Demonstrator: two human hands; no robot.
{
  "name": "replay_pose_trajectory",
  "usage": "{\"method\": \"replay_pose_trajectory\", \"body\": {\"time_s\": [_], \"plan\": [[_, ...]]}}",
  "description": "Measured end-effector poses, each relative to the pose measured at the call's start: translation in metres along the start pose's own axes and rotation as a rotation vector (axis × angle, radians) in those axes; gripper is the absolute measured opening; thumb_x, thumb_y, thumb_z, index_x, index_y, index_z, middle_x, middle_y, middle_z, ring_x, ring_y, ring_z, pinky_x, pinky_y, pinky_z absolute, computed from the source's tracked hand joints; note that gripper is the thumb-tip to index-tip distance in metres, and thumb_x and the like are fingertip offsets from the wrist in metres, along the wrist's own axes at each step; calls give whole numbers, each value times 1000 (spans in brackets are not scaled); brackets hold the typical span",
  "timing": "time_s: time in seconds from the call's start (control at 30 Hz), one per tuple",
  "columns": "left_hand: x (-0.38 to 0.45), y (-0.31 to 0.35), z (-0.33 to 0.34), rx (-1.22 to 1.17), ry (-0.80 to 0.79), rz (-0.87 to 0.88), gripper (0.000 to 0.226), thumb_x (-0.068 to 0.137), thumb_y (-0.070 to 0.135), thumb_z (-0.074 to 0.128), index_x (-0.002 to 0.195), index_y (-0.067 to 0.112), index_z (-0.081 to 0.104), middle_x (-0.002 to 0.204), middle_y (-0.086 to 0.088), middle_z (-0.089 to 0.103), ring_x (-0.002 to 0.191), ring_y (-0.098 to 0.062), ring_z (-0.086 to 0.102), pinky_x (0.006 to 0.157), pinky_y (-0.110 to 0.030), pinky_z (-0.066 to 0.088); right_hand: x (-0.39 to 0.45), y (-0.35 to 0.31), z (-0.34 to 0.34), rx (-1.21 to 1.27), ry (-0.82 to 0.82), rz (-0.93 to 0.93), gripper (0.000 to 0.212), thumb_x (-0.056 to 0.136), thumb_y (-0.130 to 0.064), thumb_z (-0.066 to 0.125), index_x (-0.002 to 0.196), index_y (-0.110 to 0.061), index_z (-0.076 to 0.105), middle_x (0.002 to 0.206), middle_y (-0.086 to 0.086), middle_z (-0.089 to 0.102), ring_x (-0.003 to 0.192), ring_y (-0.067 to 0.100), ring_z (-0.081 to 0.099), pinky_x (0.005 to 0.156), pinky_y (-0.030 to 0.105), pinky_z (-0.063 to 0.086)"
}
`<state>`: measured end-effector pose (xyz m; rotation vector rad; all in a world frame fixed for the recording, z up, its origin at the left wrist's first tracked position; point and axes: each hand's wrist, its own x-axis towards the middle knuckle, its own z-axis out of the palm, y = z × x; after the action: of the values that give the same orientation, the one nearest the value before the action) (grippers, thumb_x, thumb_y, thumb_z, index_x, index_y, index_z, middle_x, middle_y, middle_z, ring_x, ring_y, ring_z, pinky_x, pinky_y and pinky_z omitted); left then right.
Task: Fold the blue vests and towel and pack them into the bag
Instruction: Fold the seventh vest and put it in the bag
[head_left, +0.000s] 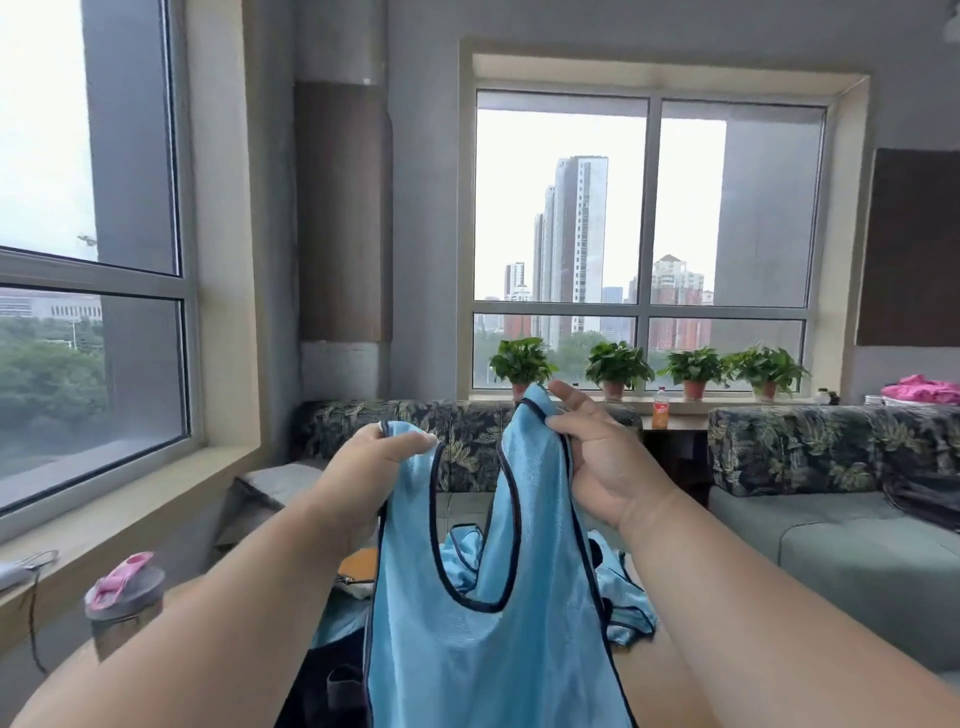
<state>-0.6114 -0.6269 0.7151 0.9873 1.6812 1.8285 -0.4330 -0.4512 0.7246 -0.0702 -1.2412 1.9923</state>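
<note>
A light blue vest (483, 654) with dark trim hangs in the air in front of me, held up by its two shoulder straps. My left hand (363, 467) pinches the left strap between thumb and fingers. My right hand (597, 457) grips the right strap, which sticks up above my fingers. More blue fabric (623, 597) lies crumpled on the surface behind and below the raised vest. A dark shape (332, 686), possibly the bag, shows at the bottom, mostly hidden by the vest and my left forearm. The towel is not clearly in view.
A grey bottle with a pink lid (124, 597) stands at the lower left by the windowsill. Leaf-patterned sofas (831, 452) line the back and right. Potted plants (618, 369) and an orange drink bottle (660, 410) sit by the far window. Pink cloth (924, 389) lies at far right.
</note>
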Motion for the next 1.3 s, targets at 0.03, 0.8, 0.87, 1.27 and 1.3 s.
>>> {"method": "replay_pose_trajectory", "body": {"time_s": [0.03, 0.8, 0.87, 1.27, 1.3], "plan": [[0, -4, 8, -12, -36, -18, 43, 83, 33, 81, 117, 11, 65, 101, -14, 74, 85, -28, 73, 75, -41, 56, 0, 4, 2, 25, -27, 12, 38, 100, 10, 49, 117, -19, 68, 110, 14, 76, 86, 26, 76, 74, 36, 64], [26, -76, 34, -87, -173, 81, 37, 95, -1, 72, 127, 11, 57, 114, -19, 75, 103, -39, 75, 90, -50, 63, -17, 101, -39, -1098, 215, -391, 34, 80, -42, 86, 106, -41, 65, 95, -13, 65, 87, 8, 63, 73, 19, 54], [24, -77, 34, -90, -192, 81, 40, 93, 0, 75, 127, 10, 57, 114, -19, 75, 106, -40, 74, 94, -53, 61, -21, 104, -40, -1154, 213, -500, 30, 79, -45, 82, 104, -38, 66, 93, -15, 64, 86, 10, 62, 71, 19, 52], [15, -89, 30, -136, -202, 30, 39, 95, -1, 73, 128, 13, 58, 114, -20, 76, 102, -38, 75, 89, -50, 62, -17, 102, -44, -281, 115, 39, 35, 90, -34, 65, 99, 0, 67, 96, 27, 64, 93, 37, 61, 87, 51, 50], [14, -90, 29, -147, -191, 23, 36, 95, 2, 73, 127, 12, 59, 114, -19, 76, 102, -37, 76, 87, -48, 63, -17, 101, -44, -170, 97, 90, 40, 96, -31, 61, 109, 7, 66, 108, 29, 66, 102, 42, 64, 98, 52, 52]]}}
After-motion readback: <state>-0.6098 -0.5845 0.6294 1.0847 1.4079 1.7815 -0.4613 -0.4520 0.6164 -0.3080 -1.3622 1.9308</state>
